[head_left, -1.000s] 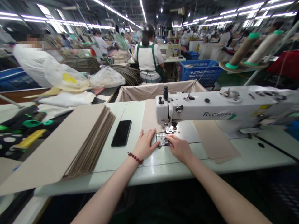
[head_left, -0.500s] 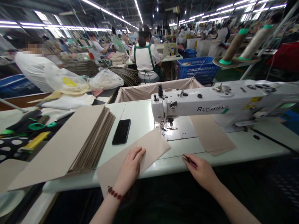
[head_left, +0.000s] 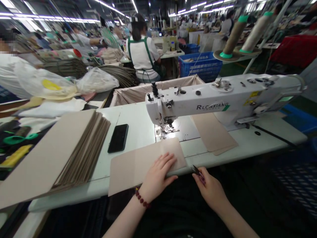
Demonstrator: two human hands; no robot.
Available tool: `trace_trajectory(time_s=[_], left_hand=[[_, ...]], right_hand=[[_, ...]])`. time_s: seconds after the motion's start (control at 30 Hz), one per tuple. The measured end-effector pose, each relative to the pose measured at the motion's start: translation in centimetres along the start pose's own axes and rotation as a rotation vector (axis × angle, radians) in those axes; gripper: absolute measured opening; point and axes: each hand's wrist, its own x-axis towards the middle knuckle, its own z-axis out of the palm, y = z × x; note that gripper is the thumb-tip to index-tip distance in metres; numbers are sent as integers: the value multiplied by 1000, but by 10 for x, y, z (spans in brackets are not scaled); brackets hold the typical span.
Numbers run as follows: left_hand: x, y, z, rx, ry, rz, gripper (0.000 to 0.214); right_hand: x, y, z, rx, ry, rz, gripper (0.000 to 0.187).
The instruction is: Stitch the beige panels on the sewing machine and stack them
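Observation:
My left hand (head_left: 158, 175) lies flat with fingers spread on a beige fabric piece (head_left: 133, 163) at the near edge of the sewing table (head_left: 138, 122). Just past the table edge, my right hand (head_left: 210, 190) is closed around small thread snips (head_left: 196, 171), whose tips point at the piece's right corner. The white sewing machine (head_left: 218, 97) stands behind the piece, with its needle area (head_left: 168, 127) just beyond the fabric's far edge.
A thick stack of beige pieces (head_left: 64, 152) fans out at the left, with a black phone (head_left: 118, 138) beside it. Another beige piece (head_left: 213, 134) lies under the machine arm. A fabric-lined bin (head_left: 138, 92) sits behind the table. Other workers sit farther back.
The beige piece came out from under the needle and now lies flat at the near edge. My left hand slid right along it. My right hand took up snips and drew back.

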Motion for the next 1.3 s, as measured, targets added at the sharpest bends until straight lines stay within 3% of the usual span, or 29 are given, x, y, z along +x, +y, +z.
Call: trace_trajectory(time_s=[0.1, 0.17, 0.3, 0.47, 0.53, 0.63, 0.8, 0.93, 1.1, 1.3], left_hand=[[6, 14, 3, -29, -7, -27, 29], [8, 21, -7, -50, -25, -96, 23], [9, 41, -50, -70, -115, -166, 24], [2, 63, -110, -136, -207, -216, 31], [-1, 65, -123, -231, -234, -232, 31], [-7, 64, -127, -416, -266, -273, 31], [-18, 60, -108, -759, -312, -363, 30], [-24, 58, -97, -968, -359, -447, 28], [-24, 58, -96, -988, -370, -433, 26], [-22, 61, -95, -962, -374, -406, 24]], right_hand=[[7, -4, -3, 89, 36, -24, 25], [14, -12, -8, 191, 25, -68, 31], [20, -44, -22, 392, -78, -132, 23], [4, -87, -40, 744, -277, -23, 31], [-6, -97, -42, 875, -358, 9, 31], [-16, -105, -40, 963, -428, 18, 29], [-23, -101, -47, 700, -411, -80, 28], [-25, -89, -68, 282, -244, -254, 19], [-30, -87, -77, -50, -139, -423, 19], [-35, -90, -68, -131, -58, -465, 21]])
